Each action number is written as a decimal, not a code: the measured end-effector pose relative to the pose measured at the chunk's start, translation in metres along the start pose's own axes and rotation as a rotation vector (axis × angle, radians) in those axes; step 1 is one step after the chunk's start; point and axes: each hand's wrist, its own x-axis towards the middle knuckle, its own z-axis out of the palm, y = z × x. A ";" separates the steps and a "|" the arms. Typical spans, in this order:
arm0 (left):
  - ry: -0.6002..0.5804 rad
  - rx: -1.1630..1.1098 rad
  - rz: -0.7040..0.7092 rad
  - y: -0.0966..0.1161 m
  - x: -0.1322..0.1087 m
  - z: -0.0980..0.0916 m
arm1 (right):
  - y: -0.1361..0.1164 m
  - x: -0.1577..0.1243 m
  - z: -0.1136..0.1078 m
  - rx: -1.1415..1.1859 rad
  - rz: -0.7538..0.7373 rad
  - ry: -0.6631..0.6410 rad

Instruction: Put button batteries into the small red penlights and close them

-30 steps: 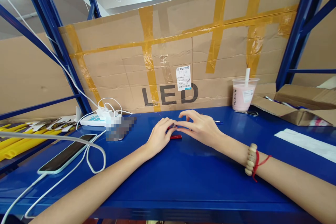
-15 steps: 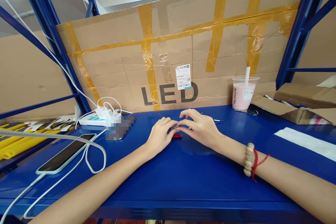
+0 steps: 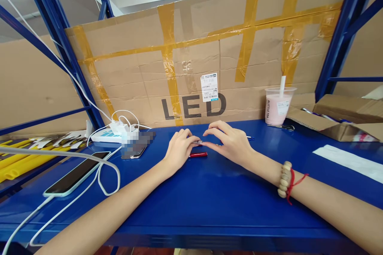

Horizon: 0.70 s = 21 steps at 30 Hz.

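My left hand [image 3: 178,149] and my right hand [image 3: 231,141] meet over the blue shelf [image 3: 209,199], fingertips pinched together on a small grey part [image 3: 198,142] held between them. The part is too small to name. A red pen-like stick [image 3: 198,154] lies flat on the shelf just below the hands, touching neither. My right wrist wears a bead bracelet with a red cord [image 3: 287,183].
A phone [image 3: 76,175] on a white cable [image 3: 101,175] lies at the left, with a power strip [image 3: 110,134] behind it. A pink drink cup [image 3: 278,105] and an open cardboard box [image 3: 338,121] stand at the right. A taped cardboard sheet [image 3: 209,59] closes the back.
Both hands have shifted slightly away from me with the small part still pinched. The red stick now shows fully below them.
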 end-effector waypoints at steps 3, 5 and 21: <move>-0.120 0.232 0.089 -0.003 0.002 -0.004 | 0.004 -0.003 0.002 0.026 0.078 -0.094; -0.184 0.308 0.120 -0.002 0.003 -0.007 | 0.007 -0.004 0.004 0.029 0.110 -0.151; -0.044 -0.079 -0.209 0.010 -0.001 0.005 | 0.013 -0.015 0.024 0.245 0.059 -0.619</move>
